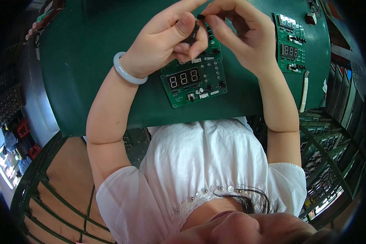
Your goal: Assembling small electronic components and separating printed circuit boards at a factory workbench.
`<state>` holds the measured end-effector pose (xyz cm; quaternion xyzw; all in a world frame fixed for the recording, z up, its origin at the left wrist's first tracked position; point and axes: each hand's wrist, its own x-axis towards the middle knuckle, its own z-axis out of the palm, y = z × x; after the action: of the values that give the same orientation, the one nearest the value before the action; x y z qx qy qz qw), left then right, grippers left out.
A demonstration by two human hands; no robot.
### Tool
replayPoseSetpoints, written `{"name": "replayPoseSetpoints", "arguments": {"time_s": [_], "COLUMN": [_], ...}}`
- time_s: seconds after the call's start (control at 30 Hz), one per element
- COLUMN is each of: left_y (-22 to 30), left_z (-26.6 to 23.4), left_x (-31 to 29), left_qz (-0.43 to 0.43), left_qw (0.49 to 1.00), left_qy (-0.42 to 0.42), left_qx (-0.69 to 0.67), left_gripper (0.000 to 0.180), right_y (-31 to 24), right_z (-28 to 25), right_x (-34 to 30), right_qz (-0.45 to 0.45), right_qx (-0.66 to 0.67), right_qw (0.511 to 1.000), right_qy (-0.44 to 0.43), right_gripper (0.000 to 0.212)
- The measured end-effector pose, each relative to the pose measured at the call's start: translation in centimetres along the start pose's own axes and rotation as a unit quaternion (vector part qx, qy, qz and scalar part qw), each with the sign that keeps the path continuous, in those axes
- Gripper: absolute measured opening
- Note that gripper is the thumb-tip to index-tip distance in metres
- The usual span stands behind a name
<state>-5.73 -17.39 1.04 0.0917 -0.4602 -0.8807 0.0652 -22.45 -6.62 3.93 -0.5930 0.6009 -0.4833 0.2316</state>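
Note:
Above the green table, my left hand, with a pale bangle on its wrist, is closed around some small black pieces. Their exact kind is hidden by the fingers. Close beside it, my right hand pinches a tiny black part between thumb and forefinger. Below the hands lies a green circuit board with a three-digit display, black round parts and white connectors. Another board lies just beyond it, mostly covered by my hands.
More circuit boards with displays lie on the right of the green tabletop. A whitish strip is near the right edge. Tool handles show at far left. Green metal racks flank me, the right one holding boards.

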Motion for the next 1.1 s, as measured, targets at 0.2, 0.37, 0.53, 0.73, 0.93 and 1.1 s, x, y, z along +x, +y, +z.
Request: {"name": "replayPoseSetpoints", "arguments": {"time_s": [0.2,0.37,0.53,0.73,0.93,1.1], "left_y": [0.5,-1.3,-1.8,-2.5,-2.7,-0.6], "left_z": [1.4,-0.2,-1.0,-2.0,-2.0,-2.5], "left_x": [1.0,0.3,1.3,3.3,3.0,2.0], "left_qz": [-0.015,0.051,0.058,0.31,0.34,0.211], "left_qw": [0.998,0.991,0.995,0.907,0.922,0.97], "left_qy": [0.027,-0.001,-0.007,-0.221,-0.127,0.11], "left_qx": [0.05,0.126,0.079,0.182,0.137,0.045], "left_gripper": [0.085,0.074,0.052,0.093,0.079,0.061], "right_y": [6.9,2.1,0.5,5.2,0.4,2.1], "right_z": [1.9,-0.5,-1.3,2.0,0.6,-3.0], "right_x": [2.4,1.7,0.6,1.6,-0.5,0.6], "right_qz": [-0.429,-0.256,-0.005,-0.405,0.114,-0.006], "right_qx": [0.147,0.127,0.122,0.239,0.315,-0.081], "right_qw": [0.89,0.956,0.984,0.882,0.942,0.98], "right_qy": [0.053,-0.065,-0.129,0.026,-0.01,-0.182], "right_gripper": [0.015,0.017,0.016,0.014,0.012,0.014]}}
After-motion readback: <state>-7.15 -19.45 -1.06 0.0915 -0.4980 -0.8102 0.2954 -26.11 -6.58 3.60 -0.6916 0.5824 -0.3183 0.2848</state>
